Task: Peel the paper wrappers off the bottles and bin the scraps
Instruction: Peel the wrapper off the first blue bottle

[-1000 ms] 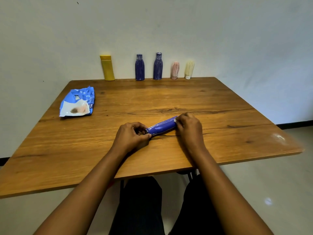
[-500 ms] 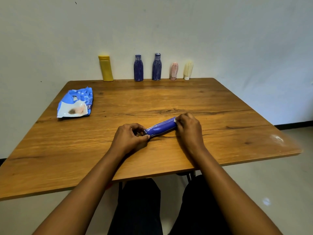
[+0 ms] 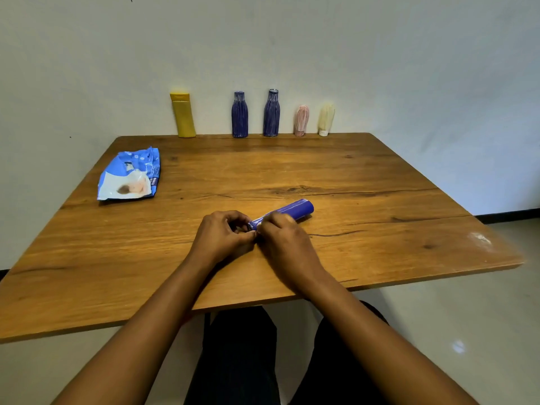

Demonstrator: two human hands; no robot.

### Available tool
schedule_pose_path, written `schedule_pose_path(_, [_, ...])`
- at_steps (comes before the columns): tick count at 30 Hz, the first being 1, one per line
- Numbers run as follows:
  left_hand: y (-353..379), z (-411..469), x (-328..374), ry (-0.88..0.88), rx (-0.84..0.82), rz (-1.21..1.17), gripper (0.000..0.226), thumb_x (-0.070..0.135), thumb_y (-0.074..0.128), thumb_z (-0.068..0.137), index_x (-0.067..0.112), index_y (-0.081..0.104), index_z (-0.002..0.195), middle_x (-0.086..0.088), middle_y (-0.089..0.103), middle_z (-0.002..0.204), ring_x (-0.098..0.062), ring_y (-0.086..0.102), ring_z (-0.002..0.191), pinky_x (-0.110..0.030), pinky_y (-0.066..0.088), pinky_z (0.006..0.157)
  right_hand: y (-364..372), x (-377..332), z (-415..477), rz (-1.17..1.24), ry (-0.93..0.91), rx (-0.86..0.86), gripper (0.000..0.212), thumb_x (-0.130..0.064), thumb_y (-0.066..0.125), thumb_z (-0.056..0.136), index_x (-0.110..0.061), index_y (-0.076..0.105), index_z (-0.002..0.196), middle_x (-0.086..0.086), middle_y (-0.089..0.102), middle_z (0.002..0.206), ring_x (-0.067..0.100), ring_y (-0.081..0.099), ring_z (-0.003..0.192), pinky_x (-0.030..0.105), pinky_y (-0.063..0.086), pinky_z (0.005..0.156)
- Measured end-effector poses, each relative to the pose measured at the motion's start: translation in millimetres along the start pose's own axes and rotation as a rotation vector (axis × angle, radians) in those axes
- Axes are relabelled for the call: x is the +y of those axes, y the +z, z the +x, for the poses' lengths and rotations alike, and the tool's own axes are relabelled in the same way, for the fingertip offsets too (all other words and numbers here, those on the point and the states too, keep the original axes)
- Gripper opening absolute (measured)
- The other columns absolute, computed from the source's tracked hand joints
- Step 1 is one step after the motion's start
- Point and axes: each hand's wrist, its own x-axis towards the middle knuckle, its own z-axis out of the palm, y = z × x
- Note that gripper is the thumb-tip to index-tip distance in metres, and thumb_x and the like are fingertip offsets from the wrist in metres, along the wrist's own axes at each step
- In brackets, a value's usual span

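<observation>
Your left hand (image 3: 223, 235) curls round neck end of bottle in blue paper wrapper (image 3: 289, 210), lying sideways on brown wooden table (image 3: 365, 176), just before you. Your right hand (image 3: 285, 239) pinches same end, touching left hand. Hold neck steady, find loose edge, peel slowly toward base, keep scrap in one piece.

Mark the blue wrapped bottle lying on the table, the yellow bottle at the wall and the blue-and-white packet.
blue wrapped bottle (image 3: 292, 210): head view, exposed body near its far end.
yellow bottle (image 3: 184, 118): head view, mid body.
blue-and-white packet (image 3: 131, 176): head view, centre.
</observation>
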Motion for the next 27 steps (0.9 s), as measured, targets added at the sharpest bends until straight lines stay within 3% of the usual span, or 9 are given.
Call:
schedule_pose_path(2, [0.4,0.0,-0.6,0.002,0.005,0.003,0.022,0.023,0.083,0.07,0.026,0.07,0.087,0.006,0.07,0.076,-0.014,0.066,0.073,-0.034,0.055,0.069,-3.4,5.7,3.0,0.003,0.043,0.033,0.013,-0.012,0.062,0.087,-0.013,0.066,0.1,0.0,0.058,0.102,0.012,0.052,0.091,0.02,0.04,0.07])
schedule_pose_path(5, [0.2,-0.2,-1.1,0.007,0.012,0.029,0.025,0.025,0.083,0.071,0.024,0.07,0.092,0.007,0.069,0.079,-0.012,0.064,0.074,-0.03,0.053,0.067,-11.0,23.8,10.4,0.047,0.269,0.184,0.012,-0.009,0.058,0.089,-0.011,0.066,0.097,0.001,0.058,0.098,0.013,0.053,0.088,0.018,0.037,0.07])
schedule_pose_path(7, [-0.1,-0.4,-0.6,0.007,0.006,0.02,0.023,0.023,0.083,0.07,0.024,0.071,0.09,0.006,0.07,0.078,-0.011,0.064,0.072,-0.028,0.052,0.066,-8.6,13.0,9.4,0.006,0.213,0.13,0.013,-0.009,0.059,0.088,-0.012,0.066,0.099,0.001,0.058,0.1,0.014,0.052,0.091,0.017,0.034,0.071])
schedule_pose_path(10, [-0.9,-0.9,0.7,0.006,-0.005,-0.012,0.02,0.021,0.082,0.07,0.023,0.071,0.087,0.005,0.07,0.075,-0.008,0.064,0.067,-0.022,0.05,0.061,-2.6,-6.6,-0.4,0.002,-0.006,-0.02,0.017,-0.013,0.063,0.087,-0.014,0.066,0.104,-0.001,0.058,0.105,0.012,0.052,0.092,0.019,0.043,0.072])
schedule_pose_path(15, [-0.4,-0.4,0.8,-0.002,0.008,0.011,0.022,0.023,0.082,0.072,0.024,0.07,0.09,0.007,0.069,0.077,-0.006,0.062,0.069,-0.019,0.048,0.06,-11.5,14.1,10.8,0.06,0.264,0.152,0.016,-0.01,0.059,0.089,-0.012,0.068,0.102,-0.001,0.058,0.102,0.011,0.055,0.092,0.013,0.037,0.075])
schedule_pose_path(19, [-1.7,-1.0,1.5,-0.007,-0.014,-0.01,0.019,0.019,0.081,0.071,0.026,0.07,0.085,0.007,0.07,0.076,-0.002,0.062,0.067,-0.017,0.048,0.06,-0.1,-14.7,2.3,-0.015,0.007,0.002,0.016,-0.012,0.06,0.088,-0.014,0.067,0.103,-0.001,0.057,0.102,0.011,0.052,0.09,0.018,0.041,0.071])
schedule_pose_path(24, [0.1,-0.1,0.4,-0.005,-0.002,0.01,0.025,0.022,0.084,0.069,0.025,0.07,0.089,0.006,0.07,0.078,-0.009,0.063,0.071,-0.025,0.052,0.065,-15.2,14.1,14.1,-0.043,0.288,0.132,0.014,-0.012,0.057,0.09,-0.014,0.067,0.101,0.0,0.058,0.101,0.005,0.045,0.085,0.015,0.033,0.07])
schedule_pose_path(27, [-0.6,-0.1,1.4,-0.006,-0.007,0.016,0.022,0.019,0.083,0.068,0.028,0.07,0.084,0.006,0.07,0.076,-0.011,0.065,0.07,-0.025,0.052,0.064,-8.0,-11.9,4.9,-0.06,0.038,-0.019,0.017,-0.013,0.06,0.088,-0.015,0.067,0.103,-0.001,0.056,0.102,0.01,0.049,0.088,0.02,0.042,0.069])
